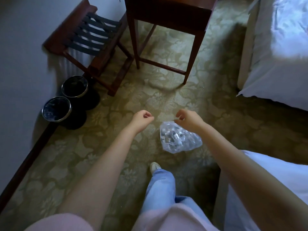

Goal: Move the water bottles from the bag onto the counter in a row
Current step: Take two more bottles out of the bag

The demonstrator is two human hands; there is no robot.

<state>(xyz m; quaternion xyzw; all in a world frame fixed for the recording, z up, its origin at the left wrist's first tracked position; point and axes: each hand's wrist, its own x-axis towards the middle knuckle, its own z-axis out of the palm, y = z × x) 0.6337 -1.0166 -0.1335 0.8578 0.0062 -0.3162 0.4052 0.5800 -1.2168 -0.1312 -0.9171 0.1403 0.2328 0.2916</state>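
Both arms extend forward over a patterned carpet (116, 147).

Right hand (187, 120): the fingers (179, 114) are curled, thumb and forefinger pinched together at the top edge of a clear plastic bag (180, 139). The bag hangs from that pinch, below and slightly left of the hand. Its contents are small, with dark and white patches; whether they are bottles cannot be told through the crinkled plastic.

Left hand (142, 120): the fingers are loosely curled toward the palm, holding nothing visible. Whether thumb and forefinger touch cannot be told. The hand is level with the right hand and apart from it, and does not touch the bag.

Surroundings:
- A dark wooden desk (168, 12) stands ahead, well apart from the hands; only its legs, apron and a strip of its top show.
- A folding luggage rack (93, 40) with dark straps stands left of the desk, against the wall.
- Two round black bins (57, 109) with metal rims stand side by side at the wall, near the rack.
- Beds with white covers (283, 47) lie on the right, one far and one near.
- One leg in light blue jeans (160, 189) and a pale shoe (154, 166) show below the bag.
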